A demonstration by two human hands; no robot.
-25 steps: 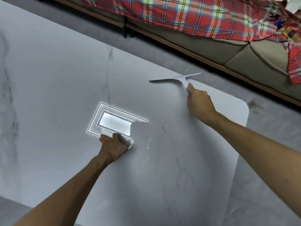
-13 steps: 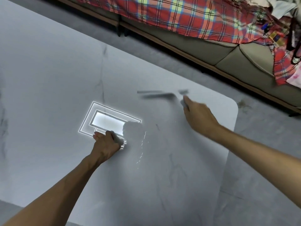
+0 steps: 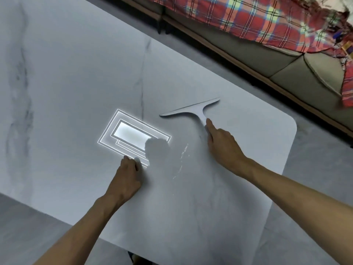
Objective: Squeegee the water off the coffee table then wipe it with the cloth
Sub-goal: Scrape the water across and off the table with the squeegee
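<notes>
Sofa (image 3: 282, 67) along far side, beige cushions, wooden base rail; red plaid blanket (image 3: 238, 18) draped over it (small colourful items (image 3: 348, 47) at its right end, too blurred to identify); grey floor (image 3: 315, 178) below

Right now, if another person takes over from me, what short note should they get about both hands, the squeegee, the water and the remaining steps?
The right hand grips the squeegee by its handle, blade down at the coffee table.
The left hand rests on the table, fingers curled, nothing seen in it.
A thin trail of drops lies between the hands.
Done: squeegeeing is not finished.
Left: clear that trail, then wipe; the cloth is not in view.
</notes>
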